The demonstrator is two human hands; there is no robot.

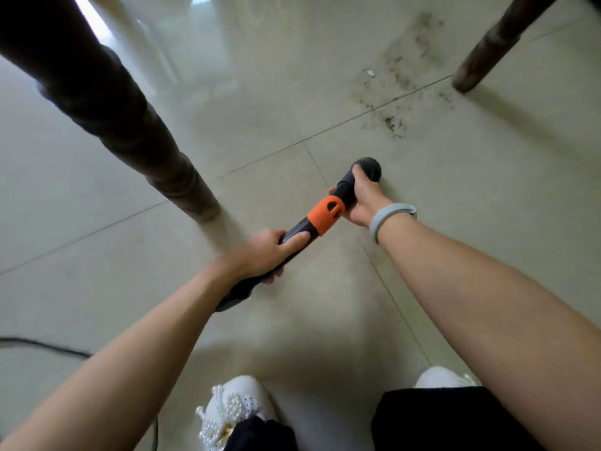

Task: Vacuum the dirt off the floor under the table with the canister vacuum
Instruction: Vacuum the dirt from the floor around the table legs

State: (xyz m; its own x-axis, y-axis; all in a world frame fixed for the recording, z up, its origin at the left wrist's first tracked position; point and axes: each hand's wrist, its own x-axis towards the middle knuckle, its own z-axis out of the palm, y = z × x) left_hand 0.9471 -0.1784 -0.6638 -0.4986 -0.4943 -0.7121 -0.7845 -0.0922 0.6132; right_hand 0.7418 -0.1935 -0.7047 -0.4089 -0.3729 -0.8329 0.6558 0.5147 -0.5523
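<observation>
Gripping black-and-orange plastic vacuum wand, left hand and right hand curled round it, gritty dirt on glossy tile floor.

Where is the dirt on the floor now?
In the head view, the dirt lies upper right on the floor, beside the right table leg, beyond the vacuum nozzle.
</observation>
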